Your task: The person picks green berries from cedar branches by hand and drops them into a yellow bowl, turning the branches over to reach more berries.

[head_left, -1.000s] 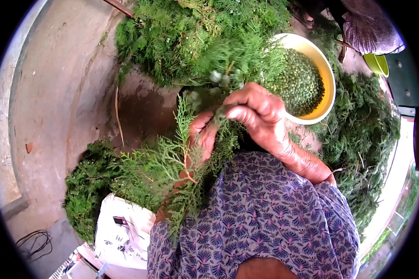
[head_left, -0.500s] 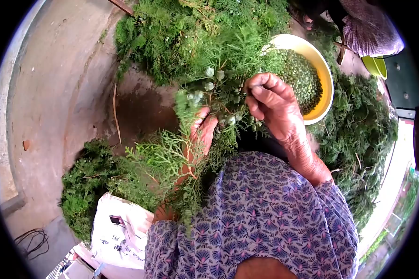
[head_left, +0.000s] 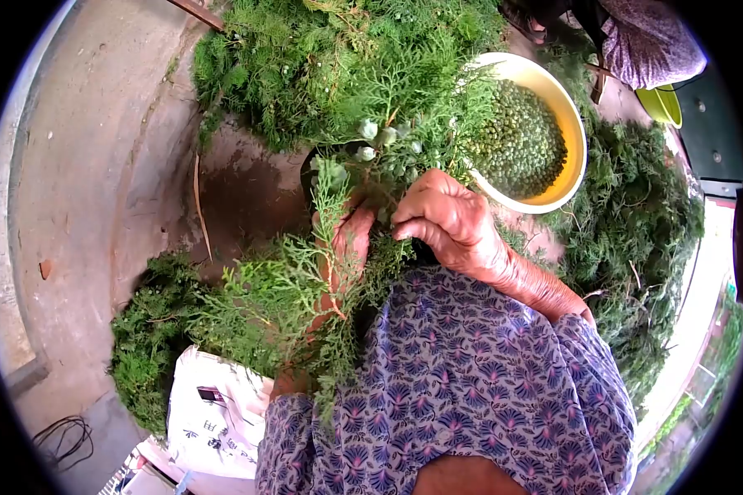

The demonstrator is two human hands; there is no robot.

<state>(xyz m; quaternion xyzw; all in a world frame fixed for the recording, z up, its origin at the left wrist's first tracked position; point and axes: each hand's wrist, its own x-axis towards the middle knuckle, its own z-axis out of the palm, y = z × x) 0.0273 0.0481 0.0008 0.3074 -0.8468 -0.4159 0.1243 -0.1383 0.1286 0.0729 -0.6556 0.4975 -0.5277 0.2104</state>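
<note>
My left hand [head_left: 351, 239] is closed around a leafy cypress branch [head_left: 326, 276], whose flat green sprays fall over the wrist and forearm. Pale green seed cones [head_left: 367, 130] cluster on the branch just above that hand. My right hand [head_left: 450, 219] is right beside it, thumb and fingers pinched together at the lower part of the cone-bearing twigs. What sits between those fingertips is hidden. Beyond my right hand stands a yellow basin [head_left: 576, 124] with a white rim, holding a heap of loose green cones [head_left: 520, 140].
A large pile of cypress branches [head_left: 305, 74] lies ahead, another heap [head_left: 627, 223] to the right and a smaller one [head_left: 153, 330] at left. A white sack [head_left: 215, 421] is at lower left. Another person's patterned clothing [head_left: 652, 41] shows at upper right, near a yellow-green bowl [head_left: 660, 106].
My right hand has moved left and down from beside the basin to the twigs near my left hand. The left hand still grips the branch.
</note>
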